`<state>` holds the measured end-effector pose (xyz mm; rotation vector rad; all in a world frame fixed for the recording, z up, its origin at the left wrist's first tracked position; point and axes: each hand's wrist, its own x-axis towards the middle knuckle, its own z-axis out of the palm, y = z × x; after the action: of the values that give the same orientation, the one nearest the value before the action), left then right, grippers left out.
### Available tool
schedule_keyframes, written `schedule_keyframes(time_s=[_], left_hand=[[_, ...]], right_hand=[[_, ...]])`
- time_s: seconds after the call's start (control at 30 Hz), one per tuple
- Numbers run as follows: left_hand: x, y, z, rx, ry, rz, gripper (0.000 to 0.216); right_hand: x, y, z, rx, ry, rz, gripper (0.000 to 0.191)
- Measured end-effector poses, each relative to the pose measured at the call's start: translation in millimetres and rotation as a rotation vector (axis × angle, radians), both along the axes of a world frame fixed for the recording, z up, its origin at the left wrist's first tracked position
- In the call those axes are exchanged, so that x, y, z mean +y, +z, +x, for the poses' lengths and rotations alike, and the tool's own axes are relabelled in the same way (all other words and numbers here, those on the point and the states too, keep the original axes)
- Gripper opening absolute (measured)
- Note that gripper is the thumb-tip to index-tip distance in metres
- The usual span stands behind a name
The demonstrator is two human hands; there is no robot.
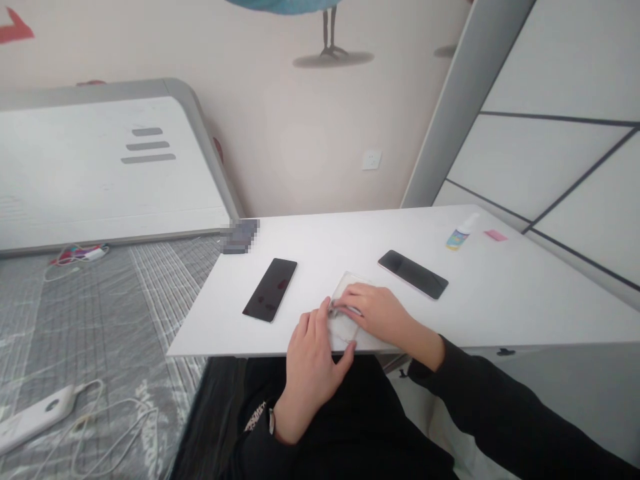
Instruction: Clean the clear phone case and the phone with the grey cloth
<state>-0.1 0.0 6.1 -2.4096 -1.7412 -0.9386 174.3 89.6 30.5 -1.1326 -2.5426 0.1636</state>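
Observation:
A clear, flat phone case [343, 327] lies at the front edge of the white table, partly covered by my hands. My left hand [314, 353] grips it, fingers along its left side and thumb at its lower edge. Over the case, my right hand [373, 308] is closed in a pinch, fingertips close to my left fingertips. Whatever is between the right fingertips is too small to make out. To the left lies a dark-screened phone [271, 290], face up. A second dark-screened phone [413, 274] rests to the right, also face up.
The white table [320, 243] carries a small spray bottle [459, 237] and a pink piece [495, 235] at the back right. A dark, blurred-out object [241, 237] sits at its back left corner. On the bed at left is a white power strip [37, 419] with cables.

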Motion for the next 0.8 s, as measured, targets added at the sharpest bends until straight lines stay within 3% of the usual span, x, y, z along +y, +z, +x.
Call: schedule_keyframes(time_s=[0.13,0.3,0.5,0.67,0.8], left_hand=[[-0.2,2.4,0.7,0.026,0.004,-0.010,0.074],[0.0,3.3,1.7,-0.005,-0.016,-0.019,0.060],[-0.3,4.4,1.0,0.004,-0.026,-0.031,0.030],[-0.7,4.9,0.5,-0.010,-0.031,-0.047,0.023],[-0.9,5.8,0.4,-0.001,-0.025,-0.045,0.026]], right_hand=[[8.7,0.5,3.2,0.035,-0.106,0.055,0.024],[-2.3,-3.1,1.1,0.037,0.095,0.022,0.015],[8.3,-3.5,7.3,0.079,-0.081,0.099,0.022],[-1.3,-4.7,6.9,0.074,0.075,0.063,0.018],[6.9,-8.4,10.4,0.097,-0.068,0.098,0.025]])
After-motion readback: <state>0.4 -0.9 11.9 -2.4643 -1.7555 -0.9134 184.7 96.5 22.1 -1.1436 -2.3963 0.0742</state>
